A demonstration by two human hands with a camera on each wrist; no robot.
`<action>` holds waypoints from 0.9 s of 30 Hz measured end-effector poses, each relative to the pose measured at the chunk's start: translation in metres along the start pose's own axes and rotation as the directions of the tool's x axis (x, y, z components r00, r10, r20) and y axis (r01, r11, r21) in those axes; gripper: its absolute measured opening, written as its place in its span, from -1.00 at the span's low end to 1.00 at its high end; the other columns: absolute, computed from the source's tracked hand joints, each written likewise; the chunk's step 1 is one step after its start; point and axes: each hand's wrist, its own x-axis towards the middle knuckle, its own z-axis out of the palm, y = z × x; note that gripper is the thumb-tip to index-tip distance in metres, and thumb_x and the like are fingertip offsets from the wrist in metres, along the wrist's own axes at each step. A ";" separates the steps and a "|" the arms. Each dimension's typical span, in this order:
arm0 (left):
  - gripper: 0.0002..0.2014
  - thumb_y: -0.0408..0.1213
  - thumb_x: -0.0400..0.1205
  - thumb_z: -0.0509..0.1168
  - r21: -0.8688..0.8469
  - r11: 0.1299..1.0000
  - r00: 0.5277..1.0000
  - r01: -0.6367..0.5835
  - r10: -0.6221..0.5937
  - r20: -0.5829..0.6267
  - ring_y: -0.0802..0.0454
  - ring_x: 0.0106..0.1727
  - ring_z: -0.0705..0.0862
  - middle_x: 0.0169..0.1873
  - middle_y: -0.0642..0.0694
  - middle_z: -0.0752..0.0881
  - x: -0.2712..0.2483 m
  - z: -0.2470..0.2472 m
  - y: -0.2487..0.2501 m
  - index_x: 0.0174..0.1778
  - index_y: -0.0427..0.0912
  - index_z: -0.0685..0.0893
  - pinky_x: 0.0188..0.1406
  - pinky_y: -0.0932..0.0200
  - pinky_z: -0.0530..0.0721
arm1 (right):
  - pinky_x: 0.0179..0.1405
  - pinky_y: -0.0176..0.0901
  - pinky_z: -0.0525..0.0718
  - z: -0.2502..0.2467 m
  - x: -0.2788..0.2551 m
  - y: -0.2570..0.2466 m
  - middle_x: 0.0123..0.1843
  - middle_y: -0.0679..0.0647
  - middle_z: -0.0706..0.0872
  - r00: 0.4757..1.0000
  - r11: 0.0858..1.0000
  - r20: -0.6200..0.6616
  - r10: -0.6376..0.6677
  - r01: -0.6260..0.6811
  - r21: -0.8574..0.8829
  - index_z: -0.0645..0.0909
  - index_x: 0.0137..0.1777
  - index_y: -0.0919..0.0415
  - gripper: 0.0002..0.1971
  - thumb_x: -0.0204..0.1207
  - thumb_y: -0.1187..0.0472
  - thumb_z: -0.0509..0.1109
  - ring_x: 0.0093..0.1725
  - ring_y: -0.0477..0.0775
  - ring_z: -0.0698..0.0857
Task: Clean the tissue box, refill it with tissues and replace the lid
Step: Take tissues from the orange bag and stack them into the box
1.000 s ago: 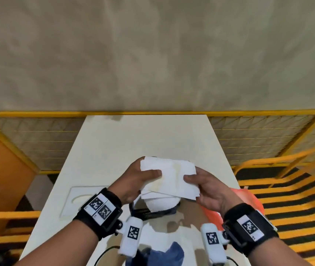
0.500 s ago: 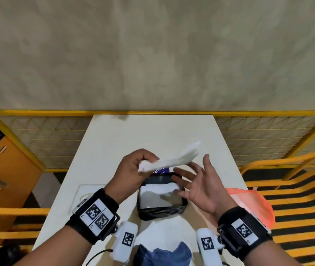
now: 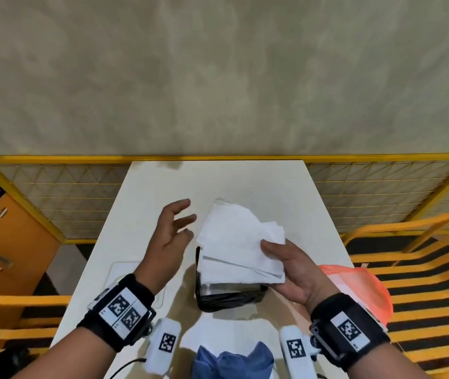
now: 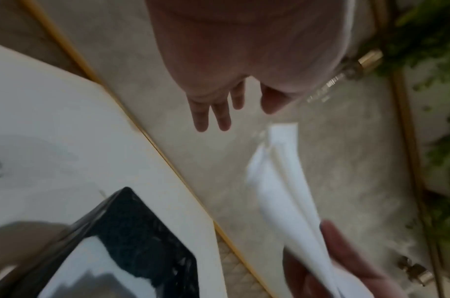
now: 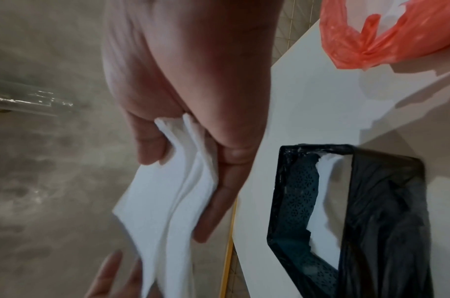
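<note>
The black tissue box (image 3: 228, 295) stands open on the white table (image 3: 245, 184) with white tissue inside. Just above it my right hand (image 3: 275, 255) grips a fanned stack of white tissues (image 3: 234, 242), thumb on top and fingers beneath. The right wrist view shows the same stack (image 5: 167, 201) in the right hand (image 5: 193, 153), beside the box (image 5: 308, 211). To the left of the tissues my left hand (image 3: 183, 221) is raised, fingers spread, holding nothing. A flat white lid (image 3: 120, 269) lies on the table, partly hidden by my left forearm.
An orange plastic bag (image 3: 365, 285) lies at the table's right edge. A blue cloth (image 3: 231, 359) sits at the near edge. Yellow mesh railing (image 3: 67, 198) borders the table on both sides, and an orange cabinet (image 3: 7, 242) stands at far left.
The tissue stack passed from both hands to the left hand, then to the right. The left hand has let go and spread out; the right now grips the stack.
</note>
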 end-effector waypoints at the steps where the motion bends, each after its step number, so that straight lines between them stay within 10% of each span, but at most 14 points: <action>1: -0.47 -0.29 0.61 0.26 0.093 0.993 0.997 -0.073 0.071 0.033 0.20 0.59 0.45 0.56 0.31 0.40 0.001 -0.002 0.006 0.44 0.34 0.43 0.57 -0.05 0.47 | 0.50 0.45 0.44 0.000 0.000 0.001 0.47 0.44 0.58 1.000 1.000 -0.007 0.008 -0.008 0.007 0.54 0.49 0.37 -0.42 0.46 0.27 0.53 0.44 0.48 0.58; 5: -0.25 0.16 0.52 0.42 0.581 0.699 0.899 -0.417 0.223 0.378 0.07 0.76 0.12 0.72 0.19 0.18 0.007 0.010 0.022 0.62 0.28 0.26 0.67 -0.12 0.22 | 0.60 0.42 0.29 -0.001 0.001 0.004 0.56 0.45 0.47 0.995 0.991 -0.006 0.099 -0.098 0.091 0.40 0.59 0.37 -0.49 0.71 0.14 0.27 0.54 0.49 0.46; 9: -0.01 0.15 0.51 0.53 0.429 0.900 0.958 0.079 -0.188 0.217 0.18 0.44 0.52 0.46 0.17 0.45 0.020 0.030 0.024 0.73 0.20 0.04 0.40 0.12 0.53 | 0.65 0.39 0.20 0.001 0.000 0.004 0.61 0.44 0.40 0.990 0.977 0.007 0.143 -0.142 0.158 0.36 0.61 0.37 -0.46 0.76 0.03 0.18 0.59 0.47 0.39; 12: -0.40 0.15 0.56 0.48 0.271 0.918 0.917 0.291 -0.348 0.194 0.09 0.17 0.74 0.17 0.08 0.70 0.031 0.034 0.014 0.45 0.12 0.42 0.07 0.15 0.71 | 0.65 0.33 0.24 -0.001 -0.001 0.005 0.61 0.40 0.42 0.988 0.973 0.022 0.151 -0.152 0.175 0.39 0.61 0.35 -0.45 0.76 -0.01 0.17 0.59 0.42 0.42; 15: -0.63 0.13 0.50 0.49 0.239 0.927 0.923 0.290 -0.337 0.188 0.01 0.00 0.83 -0.04 0.02 0.85 0.037 0.036 0.008 0.06 -0.05 0.75 0.07 -0.11 0.81 | 0.62 0.32 0.30 -0.004 -0.001 0.008 0.60 0.38 0.45 0.984 0.964 0.001 0.179 -0.176 0.200 0.43 0.59 0.33 -0.45 0.72 -0.02 0.23 0.57 0.40 0.45; 20: -0.70 -0.08 0.58 0.47 0.327 0.940 0.986 0.100 -0.137 0.093 -0.08 -0.21 0.65 -0.28 -0.12 0.64 0.041 0.040 0.022 -0.29 -0.21 0.60 -0.23 -0.03 0.55 | 0.19 0.58 0.63 -0.008 -0.001 0.008 0.47 0.34 0.62 0.976 0.950 0.040 0.216 -0.220 0.220 0.62 0.45 0.24 -0.45 0.61 -0.12 0.29 0.39 0.47 0.62; 24: -0.57 0.02 0.57 0.43 0.163 0.986 0.992 -0.025 0.005 0.123 -0.22 -0.24 0.56 -0.28 -0.30 0.56 0.044 0.038 0.049 -0.25 -0.31 0.52 -0.25 0.01 0.50 | -0.04 0.52 0.73 -0.012 -0.002 0.007 0.42 0.35 0.66 0.978 0.949 0.022 0.206 -0.205 0.237 0.67 0.39 0.26 -0.50 0.57 -0.04 0.32 0.31 0.50 0.68; 27: -0.85 -0.17 0.58 0.43 -0.073 0.997 0.976 -0.002 0.018 0.217 0.11 -0.21 0.71 -0.27 0.04 0.73 0.046 0.045 0.074 -0.16 -0.17 0.66 -0.21 0.25 0.66 | -0.06 0.54 0.73 -0.013 0.000 0.009 0.40 0.35 0.68 0.977 0.940 0.006 0.214 -0.207 0.270 0.58 0.44 0.23 -0.50 0.65 -0.08 0.25 0.28 0.50 0.71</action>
